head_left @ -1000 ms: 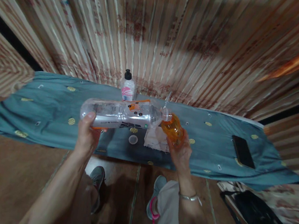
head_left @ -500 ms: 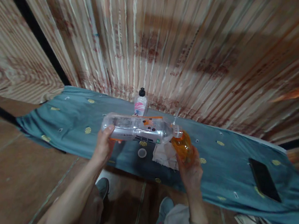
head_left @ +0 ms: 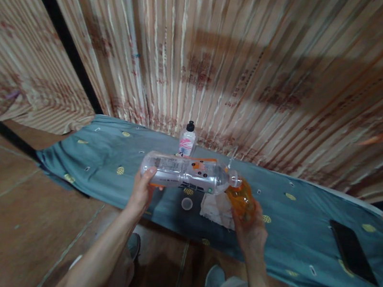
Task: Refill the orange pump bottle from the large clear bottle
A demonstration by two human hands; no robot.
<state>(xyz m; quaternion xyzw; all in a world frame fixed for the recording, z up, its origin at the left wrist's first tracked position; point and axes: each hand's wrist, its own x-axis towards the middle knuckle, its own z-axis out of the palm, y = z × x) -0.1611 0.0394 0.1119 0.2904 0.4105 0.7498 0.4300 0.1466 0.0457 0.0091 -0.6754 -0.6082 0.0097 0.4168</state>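
My left hand [head_left: 143,193] is closed around the base end of a large clear plastic bottle [head_left: 183,172], which lies level in the air above the cloth. It has a printed label with orange parts. My right hand [head_left: 251,226] grips an orange see-through bottle [head_left: 240,201], tilted with its upper end towards the left. The clear bottle's neck meets the orange bottle's upper end; whether the two openings touch, I cannot tell. Below them on the cloth lie a small round clear cap [head_left: 186,204] and a folded pale cloth [head_left: 217,210].
A clear squeeze bottle with a black top [head_left: 188,139] stands behind the held bottle. A thin clear syringe-like item [head_left: 231,161] is at the back. The teal cloth-covered surface [head_left: 110,150] also bears a black phone [head_left: 354,252] at right. A striped curtain [head_left: 226,61] hangs behind.
The view has shifted slightly, so everything appears a little further right and lower. Both hands keep their holds, and the two bottles stay in about the same position relative to each other.
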